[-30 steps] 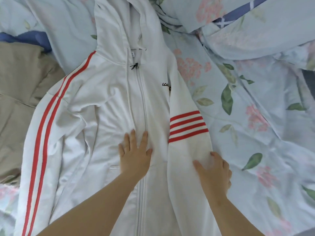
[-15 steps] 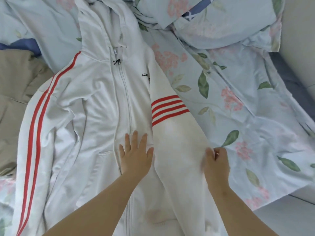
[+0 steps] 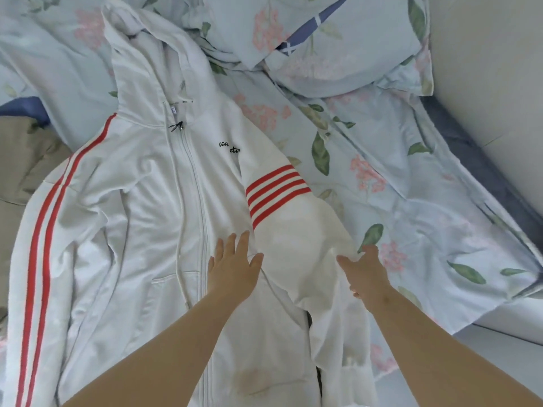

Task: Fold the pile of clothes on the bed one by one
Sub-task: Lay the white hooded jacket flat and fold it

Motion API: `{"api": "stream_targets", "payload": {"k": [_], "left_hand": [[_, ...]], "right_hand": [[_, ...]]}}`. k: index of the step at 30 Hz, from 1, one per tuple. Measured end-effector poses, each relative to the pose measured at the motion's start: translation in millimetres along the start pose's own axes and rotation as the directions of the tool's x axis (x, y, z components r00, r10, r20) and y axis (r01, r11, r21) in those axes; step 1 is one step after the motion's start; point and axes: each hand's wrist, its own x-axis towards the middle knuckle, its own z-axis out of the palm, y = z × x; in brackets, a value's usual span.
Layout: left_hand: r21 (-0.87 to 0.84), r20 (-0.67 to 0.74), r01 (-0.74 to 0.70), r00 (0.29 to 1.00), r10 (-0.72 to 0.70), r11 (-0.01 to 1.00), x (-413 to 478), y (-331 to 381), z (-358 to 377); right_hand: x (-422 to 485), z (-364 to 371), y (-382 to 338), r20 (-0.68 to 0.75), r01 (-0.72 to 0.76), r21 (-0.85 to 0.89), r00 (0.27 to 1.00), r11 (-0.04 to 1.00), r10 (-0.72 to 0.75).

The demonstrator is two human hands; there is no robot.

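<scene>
A white zip hoodie (image 3: 141, 218) with red stripes lies front up on the bed, hood pointing away from me. Its right sleeve (image 3: 293, 230), banded with red stripes, is folded down along the body. My left hand (image 3: 232, 268) rests flat on the hoodie front beside the zipper, fingers spread. My right hand (image 3: 364, 274) sits at the outer edge of the folded sleeve, thumb on the fabric and fingers curled at the edge. The left sleeve (image 3: 38, 245) with two long red stripes lies spread out at the left.
A beige garment (image 3: 23, 160) lies at the left, partly under the hoodie. The floral light-blue sheet (image 3: 411, 201) covers the bed, with a matching pillow (image 3: 338, 48) at the top. A wall (image 3: 499, 83) and the bed's edge run along the right.
The view has shifted left and back, showing more of the bed's right edge. My right hand has slid outward along the folded sleeve's edge and opened its thumb. The left hand stays pressed flat.
</scene>
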Motion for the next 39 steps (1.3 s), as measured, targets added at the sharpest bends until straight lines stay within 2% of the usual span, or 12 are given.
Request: {"api": "stream_targets", "payload": {"k": [4, 7, 11, 15, 18, 21, 23, 26, 28, 30, 35, 39], "left_hand": [[-0.093, -0.052, -0.058, 0.997, 0.054, 0.994, 22.3, 10.9, 1.3], [-0.206, -0.041, -0.091, 0.996, 0.085, 0.974, 32.8, 18.1, 2.7], [-0.251, -0.077, -0.126, 0.991, 0.110, 0.960, 29.3, 25.6, -9.3], [-0.320, -0.121, -0.191, 0.980, 0.160, 0.928, 31.7, 33.9, -29.8], [-0.306, -0.166, -0.245, 0.965, 0.201, 0.920, 39.3, 45.0, -42.7], [-0.245, -0.139, -0.247, 0.966, 0.219, 0.938, 47.2, 53.1, -45.4], [-0.177, -0.091, -0.209, 0.977, 0.195, 0.962, 54.4, 53.3, -41.2], [-0.056, -0.003, -0.134, 0.991, 0.134, 0.989, 63.7, 41.8, -26.5], [-0.015, 0.093, -0.093, 0.991, 0.094, 0.996, 64.3, 27.3, -11.4], [0.109, 0.162, -0.136, 0.980, 0.117, 0.985, 60.2, 12.2, 3.5], [0.120, 0.190, -0.222, 0.962, 0.198, 0.968, 60.3, -7.7, 9.6], [0.299, 0.125, -0.282, 0.959, 0.255, 0.912, 49.0, -19.3, 20.4]], "right_hand": [[9.0, 17.8, -2.1, 0.125, -0.213, 0.248, 0.974, 0.945, 0.187], [14.8, 29.3, -6.0, 0.075, -0.156, 0.376, 0.988, 0.913, 0.138], [21.9, 1.9, -50.2, -0.216, 0.137, 0.650, 0.976, 0.747, 0.009], [29.8, -66.5, -125.6, -0.601, 0.562, 0.505, 0.774, 0.655, -0.201], [37.8, -99.5, -157.0, -0.622, 0.703, 0.562, 0.707, 0.436, -0.338], [49.9, -80.8, -142.0, -0.548, 0.678, 0.452, 0.724, 0.580, -0.420], [54.4, -51.4, -117.5, -0.396, 0.546, 0.393, 0.827, 0.740, -0.400], [50.7, -6.6, -78.6, -0.099, 0.165, 0.276, 0.985, 0.947, -0.143], [45.8, 19.0, -54.6, 0.097, -0.024, 0.238, 0.995, 0.971, 0.001], [42.1, 38.9, -35.0, 0.210, -0.035, 0.162, 0.978, 0.986, 0.000], [42.5, 49.6, -13.3, 0.133, 0.100, 0.109, 0.984, 0.989, -0.114], [40.4, 48.1, -6.3, 0.054, 0.125, 0.157, 0.989, 0.980, -0.135]]}}
